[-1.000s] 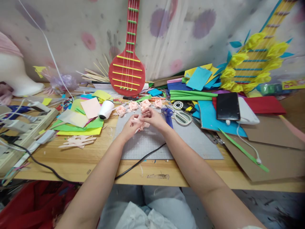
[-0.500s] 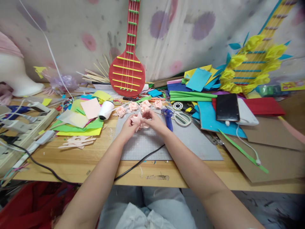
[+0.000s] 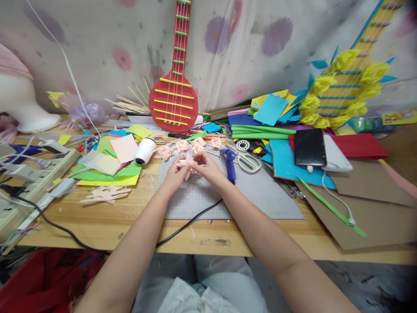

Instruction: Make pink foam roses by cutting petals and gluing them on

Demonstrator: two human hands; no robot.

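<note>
Between both hands, over the grey cutting mat (image 3: pixel 192 204), is a pale pink paper flower (image 3: pixel 186 163) with pointed petals. My left hand (image 3: pixel 174 177) pinches its left side. The fingers of my right hand (image 3: pixel 208 167) are closed on its right side, and the fingertips partly hide it. Several finished pink paper roses (image 3: pixel 181 146) lie just beyond the hands at the mat's far edge. Right of my right hand, a blue glue gun (image 3: pixel 230 164) rests on the mat, beside scissors with pale handles (image 3: pixel 249 164).
A white thread spool (image 3: pixel 145 151) and coloured paper sheets (image 3: pixel 107 167) lie left of the mat. A power strip (image 3: pixel 39 187) runs along the left edge. To the right are a black phone (image 3: pixel 310 148) and brown cardboard (image 3: pixel 365 217). Behind stands a red paper lute (image 3: pixel 173 100).
My right hand has shifted very slightly left on the flower, and the flower is turned a little. The things on the table look unchanged.
</note>
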